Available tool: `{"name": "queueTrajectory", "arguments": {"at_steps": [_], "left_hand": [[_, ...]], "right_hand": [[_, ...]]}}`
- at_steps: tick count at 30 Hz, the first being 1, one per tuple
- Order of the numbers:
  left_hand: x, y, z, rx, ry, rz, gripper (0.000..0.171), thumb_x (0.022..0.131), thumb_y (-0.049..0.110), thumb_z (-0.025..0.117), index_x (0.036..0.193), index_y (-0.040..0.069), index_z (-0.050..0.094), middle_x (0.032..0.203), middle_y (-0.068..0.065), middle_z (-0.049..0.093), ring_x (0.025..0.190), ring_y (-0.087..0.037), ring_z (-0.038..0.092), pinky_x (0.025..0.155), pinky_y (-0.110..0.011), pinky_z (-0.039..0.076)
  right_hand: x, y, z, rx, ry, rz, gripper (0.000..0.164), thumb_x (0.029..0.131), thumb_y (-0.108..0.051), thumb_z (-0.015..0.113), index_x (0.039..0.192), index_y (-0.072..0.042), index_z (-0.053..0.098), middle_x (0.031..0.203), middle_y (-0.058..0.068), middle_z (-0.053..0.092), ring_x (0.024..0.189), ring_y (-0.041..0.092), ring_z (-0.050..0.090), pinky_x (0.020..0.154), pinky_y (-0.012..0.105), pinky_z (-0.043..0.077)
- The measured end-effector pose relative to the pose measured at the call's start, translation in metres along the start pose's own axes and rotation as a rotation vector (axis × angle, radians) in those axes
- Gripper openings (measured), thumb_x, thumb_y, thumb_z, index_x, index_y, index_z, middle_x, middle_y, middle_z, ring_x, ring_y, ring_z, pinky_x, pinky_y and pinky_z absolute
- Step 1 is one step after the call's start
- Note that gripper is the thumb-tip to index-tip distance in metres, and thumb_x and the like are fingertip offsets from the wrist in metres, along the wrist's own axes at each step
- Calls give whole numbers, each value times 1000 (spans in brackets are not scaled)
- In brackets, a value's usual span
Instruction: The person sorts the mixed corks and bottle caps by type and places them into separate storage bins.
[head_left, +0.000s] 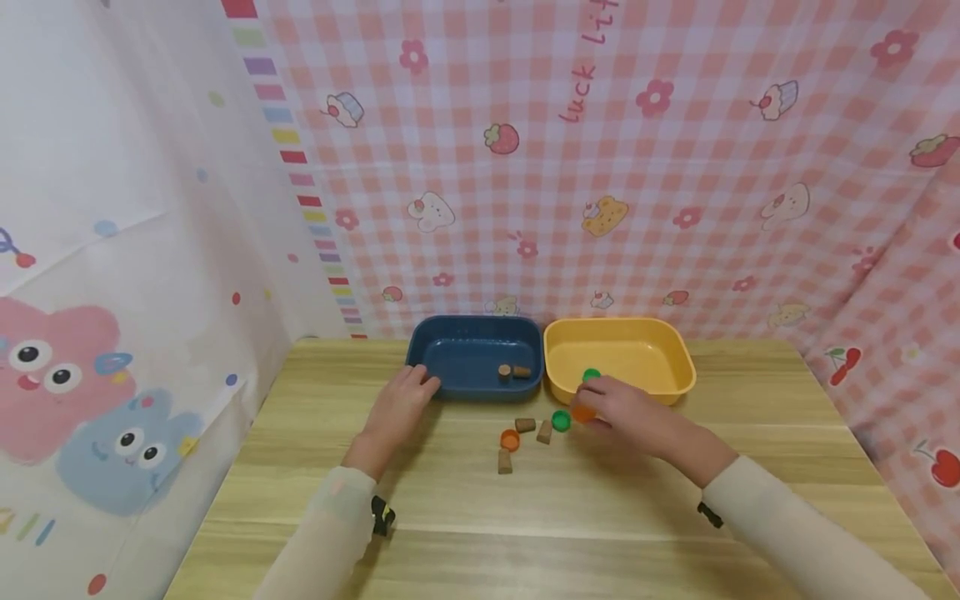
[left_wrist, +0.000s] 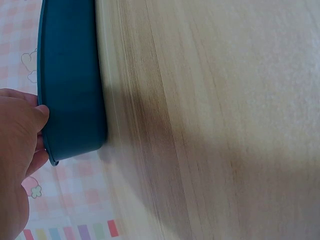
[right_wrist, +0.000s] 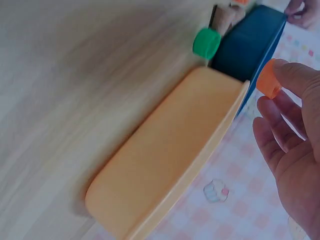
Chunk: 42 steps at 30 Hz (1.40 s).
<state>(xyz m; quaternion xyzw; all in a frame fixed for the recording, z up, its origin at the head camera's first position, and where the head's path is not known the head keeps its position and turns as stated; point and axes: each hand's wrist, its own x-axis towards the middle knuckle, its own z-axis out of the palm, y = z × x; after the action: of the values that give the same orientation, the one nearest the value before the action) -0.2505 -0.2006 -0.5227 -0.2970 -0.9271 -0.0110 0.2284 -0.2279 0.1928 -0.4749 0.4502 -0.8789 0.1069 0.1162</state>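
My left hand [head_left: 396,407] grips the front left rim of a dark blue tray [head_left: 465,354], thumb on the near side and fingers behind in the left wrist view. Inside that tray are two corks [head_left: 505,372]. Over the front edge of a yellow tray [head_left: 633,358], my right hand [head_left: 636,417] pinches an orange bottle cap [right_wrist: 269,79] between thumb and fingers. One green bottle cap [head_left: 591,375] shows inside the yellow tray, partly hidden by the hand.
In front of the trays, a green cap [head_left: 561,421], an orange cap [head_left: 510,440] and three corks [head_left: 544,432] lie on the wooden table [head_left: 480,533]. A pink checked cloth [head_left: 570,167] hangs right behind the trays.
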Motion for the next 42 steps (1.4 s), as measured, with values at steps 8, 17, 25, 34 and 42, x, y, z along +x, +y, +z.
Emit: {"name": "queueTrajectory", "arguments": {"at_steps": [8,17,25,34,42], "left_hand": [[1,-1,0,3,-13,-13,24,88,-10,72,106,4,73,96,-12,62,85,-28,56,78,-40,53],[-1,0,4,12,-9,-12,24,88,-10,73,107,5,73,95,-11,62,84,-27,55,77,-38,53],[0,0,3,13,-7,-13,22,89,-9,72,106,4,73,94,-11,61,84,-27,55,76,-38,53],[0,1,-2,-3,-1,-21,22,88,-11,71,105,4,73,94,-11,61,84,-28,55,77,-40,53],[0,1,-1,2,-17,-19,21,90,-9,70,106,4,73,94,-11,61,84,-27,55,76,-39,53]], "right_hand": [[1,24,-11,-18,24,71,34,79,-10,89,107,-7,71,103,7,67,94,23,66,82,38,59],[4,49,-24,4,-7,196,32,81,-6,87,108,-4,71,105,11,69,95,28,67,85,43,60],[6,67,-27,14,-66,251,31,84,-6,84,111,-1,71,107,12,68,97,29,67,87,44,60],[12,82,-23,28,-129,311,30,86,-5,82,113,1,71,108,15,69,98,31,67,90,47,58],[15,96,-18,7,-157,335,31,87,-6,81,115,0,70,110,15,69,97,31,67,90,47,58]]}}
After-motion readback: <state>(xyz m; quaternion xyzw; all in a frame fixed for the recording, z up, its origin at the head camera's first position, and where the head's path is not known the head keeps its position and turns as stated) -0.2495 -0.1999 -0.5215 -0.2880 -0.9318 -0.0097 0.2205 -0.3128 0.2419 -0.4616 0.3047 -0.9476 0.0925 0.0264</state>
